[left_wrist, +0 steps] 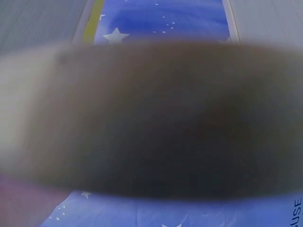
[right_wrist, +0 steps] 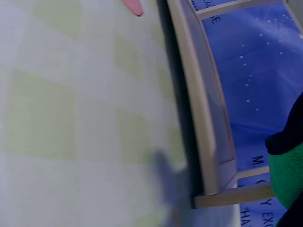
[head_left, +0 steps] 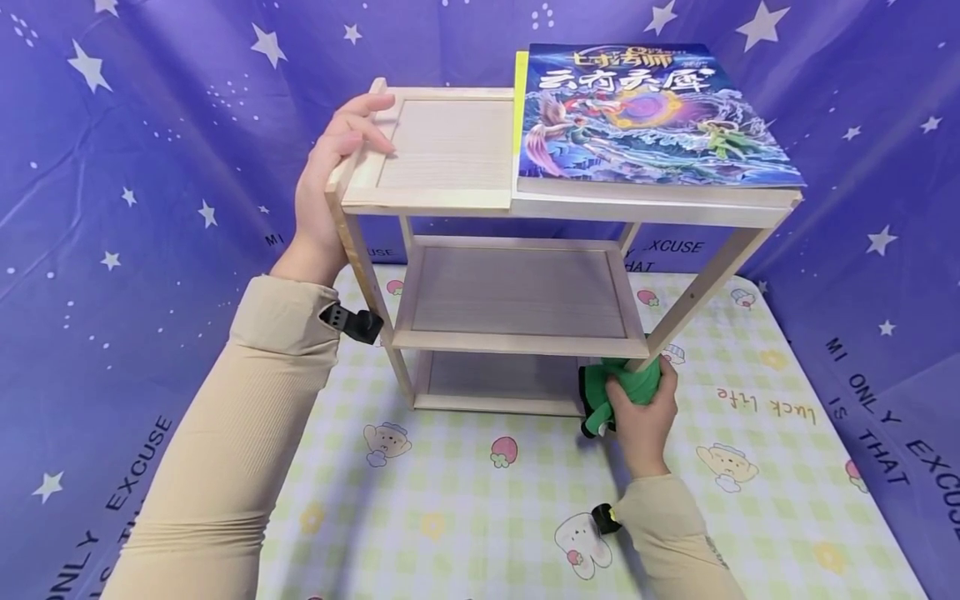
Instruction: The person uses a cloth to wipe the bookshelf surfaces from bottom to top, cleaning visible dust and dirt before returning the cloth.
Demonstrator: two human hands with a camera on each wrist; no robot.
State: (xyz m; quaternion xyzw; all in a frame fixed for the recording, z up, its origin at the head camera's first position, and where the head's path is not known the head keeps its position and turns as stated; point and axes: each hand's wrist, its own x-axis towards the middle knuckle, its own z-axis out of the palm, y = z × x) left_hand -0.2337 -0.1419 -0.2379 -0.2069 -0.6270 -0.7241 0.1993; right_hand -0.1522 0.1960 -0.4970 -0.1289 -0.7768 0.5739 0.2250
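Note:
A three-tier wooden shelf point(head_left: 450, 142) stands on the table. My left hand point(head_left: 321, 196) grips its upper left end, the fingers lying over the edge of the top panel. At the lower right, my right hand point(head_left: 647, 427) holds a green cloth point(head_left: 636, 383) with black edging around the front right leg, just below the middle tier. In the right wrist view, the green cloth point(right_wrist: 286, 177) shows at the right edge, beside the bottom tier point(right_wrist: 199, 104). A blurred wooden part point(left_wrist: 165, 118) fills most of the left wrist view.
A colourful book point(head_left: 645, 125) lies on the right half of the top tier, with a yellow edge point(head_left: 520, 108) showing at its left. Under the shelf is a checked tablecloth point(head_left: 465, 500) with cartoon prints. Purple star-patterned curtains point(head_left: 187, 108) hang around the table.

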